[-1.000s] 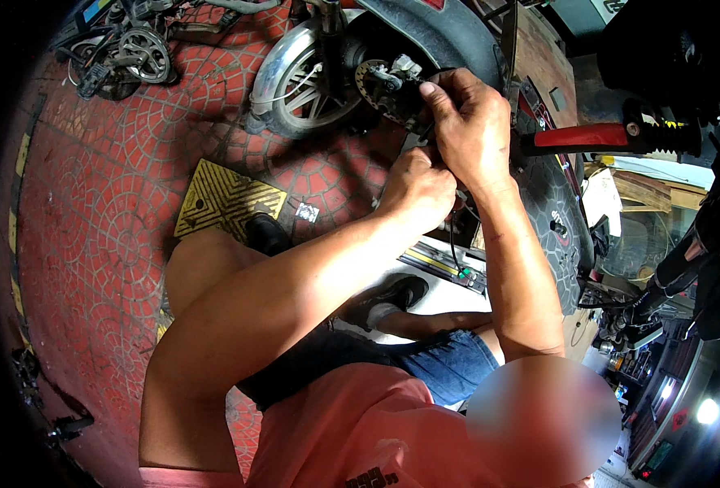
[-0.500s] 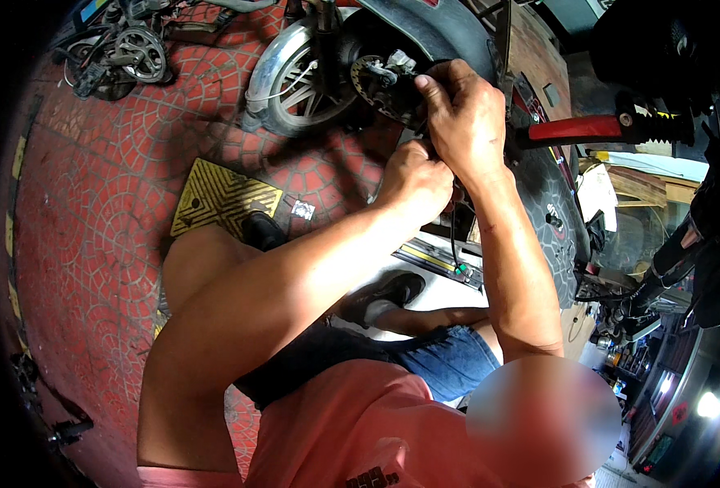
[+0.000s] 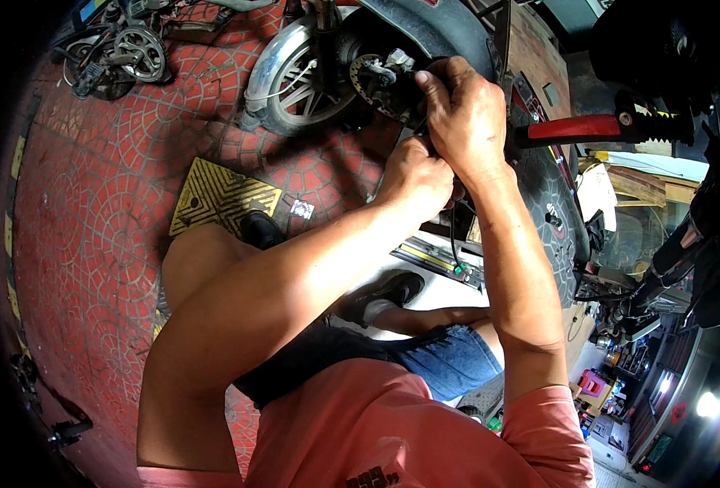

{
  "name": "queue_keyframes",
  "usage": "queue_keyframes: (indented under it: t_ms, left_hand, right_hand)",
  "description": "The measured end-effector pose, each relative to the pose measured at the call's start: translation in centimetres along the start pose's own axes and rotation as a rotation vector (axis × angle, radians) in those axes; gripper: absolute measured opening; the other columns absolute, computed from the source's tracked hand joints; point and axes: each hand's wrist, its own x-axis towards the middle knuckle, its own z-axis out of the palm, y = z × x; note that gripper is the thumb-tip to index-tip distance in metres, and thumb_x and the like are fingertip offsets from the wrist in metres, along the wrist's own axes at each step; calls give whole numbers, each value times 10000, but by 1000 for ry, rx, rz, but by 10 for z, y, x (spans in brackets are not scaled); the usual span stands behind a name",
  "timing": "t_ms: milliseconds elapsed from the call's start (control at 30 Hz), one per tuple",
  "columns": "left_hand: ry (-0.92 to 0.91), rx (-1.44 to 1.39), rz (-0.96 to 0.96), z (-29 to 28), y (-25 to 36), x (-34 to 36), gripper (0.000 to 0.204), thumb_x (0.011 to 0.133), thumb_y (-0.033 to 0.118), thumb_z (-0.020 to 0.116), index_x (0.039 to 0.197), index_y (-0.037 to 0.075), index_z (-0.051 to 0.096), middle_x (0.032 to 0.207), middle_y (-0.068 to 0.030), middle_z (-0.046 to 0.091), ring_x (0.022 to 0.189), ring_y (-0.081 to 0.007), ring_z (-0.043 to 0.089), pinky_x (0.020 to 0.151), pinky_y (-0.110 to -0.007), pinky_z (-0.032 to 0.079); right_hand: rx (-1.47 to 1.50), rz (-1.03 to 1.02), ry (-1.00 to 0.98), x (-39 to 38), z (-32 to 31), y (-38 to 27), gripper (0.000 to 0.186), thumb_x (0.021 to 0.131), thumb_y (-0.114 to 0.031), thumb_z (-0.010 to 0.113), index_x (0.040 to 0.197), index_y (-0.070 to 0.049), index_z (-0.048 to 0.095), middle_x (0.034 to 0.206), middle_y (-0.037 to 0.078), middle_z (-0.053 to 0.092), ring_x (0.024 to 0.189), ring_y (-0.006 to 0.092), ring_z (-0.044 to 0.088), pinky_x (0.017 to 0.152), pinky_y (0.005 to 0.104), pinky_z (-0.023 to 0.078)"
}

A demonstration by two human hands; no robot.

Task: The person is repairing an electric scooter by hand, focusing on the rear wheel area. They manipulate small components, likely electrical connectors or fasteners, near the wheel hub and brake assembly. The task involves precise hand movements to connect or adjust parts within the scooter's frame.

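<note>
Close together in front of a dark scooter body (image 3: 425, 32), both my hands are closed. My left hand (image 3: 415, 180) has its fingers curled round a thin black cable (image 3: 454, 236), which comes out beneath it and hangs down to a small green connector (image 3: 461, 268). Just above and to the right, my right hand (image 3: 465, 118) bends over, thumb pressed toward the fingers. A dark piece shows between the two hands, but its kind is hidden by the fingers. Beyond them are a brake disc (image 3: 368, 85) and a wheel (image 3: 299, 89) with a silver fender.
A yellow ribbed plate (image 3: 223, 195) lies on the red patterned floor (image 3: 91, 220), by my shoe. Bicycle parts with a crankset (image 3: 140, 53) lie at the far left. A red-and-black handle (image 3: 579, 130) juts in from the right, above a dark patterned surface (image 3: 543, 220).
Both hands stay almost in place with the same grip. My right upper arm and sleeve now show at the lower right, where a blurred patch was before.
</note>
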Motion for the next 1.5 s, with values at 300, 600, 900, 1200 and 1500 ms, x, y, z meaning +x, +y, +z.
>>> queue_keyframes:
  t_ms: [300,600,900,1200,1500]
  left_hand:
    - [-71,-53,23,-2,-8,4,336,999,281,672,1079,-36,752,916,-216,784,809,-253,754,714,-443,567]
    - [-65,-29,-13,3,-9,9,327,1031,244,633,1072,-64,736,905,-205,782,823,-244,766,701,-424,599]
    - [-65,-204,-81,15,22,-7,175,1030,103,602,1063,-21,722,880,-120,746,684,-191,713,568,-359,570]
    - [-69,-267,40,13,8,-2,152,1025,93,601,1039,-15,708,828,-85,720,657,-155,688,515,-337,533]
    - [-71,-234,18,10,12,-3,171,1051,118,597,1045,-13,708,809,-81,719,652,-153,691,519,-329,531]
  right_hand:
    - [4,-79,-22,1,-1,5,211,930,-216,778,992,-16,754,824,266,739,823,479,741,759,542,593]
    - [-121,-141,-113,7,-10,-1,234,983,-253,721,943,-23,732,823,284,722,824,506,718,746,576,584]
    - [-196,-217,-163,11,-19,-1,241,949,-266,746,965,-26,746,838,280,730,847,500,729,772,579,595]
    - [-122,-177,-73,6,-12,5,218,917,-218,782,1034,-44,721,826,278,728,834,499,729,749,576,591]
    - [-111,-171,-70,5,-11,3,197,939,-230,759,1031,-58,734,826,277,728,827,499,727,737,576,587]
